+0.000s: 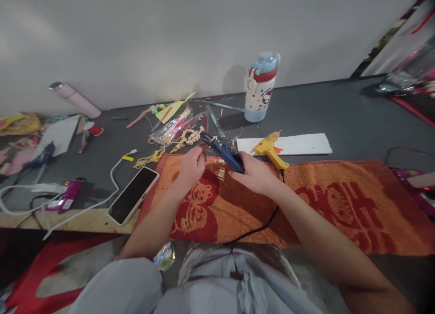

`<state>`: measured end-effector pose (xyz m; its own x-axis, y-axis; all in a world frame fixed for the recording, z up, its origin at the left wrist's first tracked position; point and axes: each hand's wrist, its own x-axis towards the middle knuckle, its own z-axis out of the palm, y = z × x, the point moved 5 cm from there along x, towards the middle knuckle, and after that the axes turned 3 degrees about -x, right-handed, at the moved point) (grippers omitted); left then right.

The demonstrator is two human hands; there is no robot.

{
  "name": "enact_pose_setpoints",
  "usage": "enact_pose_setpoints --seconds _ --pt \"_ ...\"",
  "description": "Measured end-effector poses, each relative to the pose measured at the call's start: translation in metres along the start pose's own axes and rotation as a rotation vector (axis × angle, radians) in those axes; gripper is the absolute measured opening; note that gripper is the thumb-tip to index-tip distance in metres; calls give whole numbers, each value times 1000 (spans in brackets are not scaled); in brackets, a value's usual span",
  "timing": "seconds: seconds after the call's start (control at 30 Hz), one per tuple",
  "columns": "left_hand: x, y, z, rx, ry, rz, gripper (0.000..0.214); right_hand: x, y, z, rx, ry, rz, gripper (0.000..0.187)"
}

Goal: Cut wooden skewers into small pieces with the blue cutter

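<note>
My right hand (254, 171) is wrapped round one end of a long, narrow dark blue hand tool (222, 152); its exact kind is not clear. At the tool's far tip, my left hand (193, 163) has its fingers pinched together. Whatever lies between those fingers is hidden or too small to name. Beneath the tool, several small pale pieces (221, 172) lie on an orange and red towel (251, 205). A string of cream-coloured beads (190, 138) with yellow cord is just beyond my left hand. Right of the tool, a yellow glue gun (268, 147) rests on a white strip (306, 144).
A phone (133, 196) and white cable (113, 173) lie at left, near a purple power strip (63, 196). Plastic packets (173, 126) clutter the back. A tall bottle (261, 89) stands by the wall; a pink flask (76, 99) leans left. A black cord (261, 225) crosses the towel.
</note>
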<state>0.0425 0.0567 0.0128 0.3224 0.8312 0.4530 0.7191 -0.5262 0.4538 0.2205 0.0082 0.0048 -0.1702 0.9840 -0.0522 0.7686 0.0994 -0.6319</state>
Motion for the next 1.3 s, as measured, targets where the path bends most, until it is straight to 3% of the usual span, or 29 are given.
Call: enact_pose_setpoints --seconds 0.33,0.67,1.0,1.2,1.3 --pt "0 -1 2 25 8 3 21 -3 -3 6 109 -74 39 34" --pt "4 -8 -5 138 -44 132 18 -2 5 -9 190 -267 -77 33" --pt "3 -1 -5 63 73 72 25 -3 -4 -4 100 -72 -74 42" --pt "4 -3 -8 142 -94 116 17 -4 5 -5 186 -311 -141 40" --pt "5 -4 -8 129 -62 106 18 -4 3 -4 144 -278 -115 41"
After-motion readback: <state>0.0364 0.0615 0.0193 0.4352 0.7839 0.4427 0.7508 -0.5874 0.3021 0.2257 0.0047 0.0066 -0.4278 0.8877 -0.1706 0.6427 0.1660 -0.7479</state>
